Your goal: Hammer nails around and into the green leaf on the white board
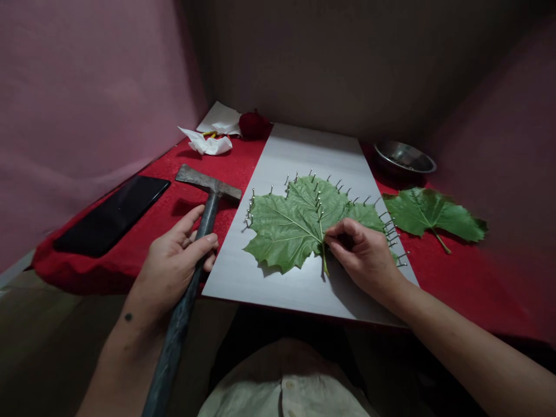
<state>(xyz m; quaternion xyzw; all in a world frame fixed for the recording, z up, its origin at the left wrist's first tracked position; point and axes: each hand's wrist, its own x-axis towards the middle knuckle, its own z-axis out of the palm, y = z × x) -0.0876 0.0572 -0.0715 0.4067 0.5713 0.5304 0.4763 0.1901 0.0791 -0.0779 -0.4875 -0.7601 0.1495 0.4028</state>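
A green lobed leaf (282,231) lies on a white board (317,150), with several nails (340,186) standing around its upper and right edges and along its central vein. My left hand (178,252) is wrapped round the dark handle of a hammer (207,217), whose metal head lies over the red cloth left of the board. At the base of the leaf, beside the stem, my right hand (360,252) has its thumb and finger pinched together; what is between them is too small to make out.
A black phone (113,215) lies on the red cloth (469,284) at the left. Crumpled white tissue (211,145) and a red ball-like object (253,125) sit behind. At the right are a metal bowl (406,157) and a second leaf (434,213).
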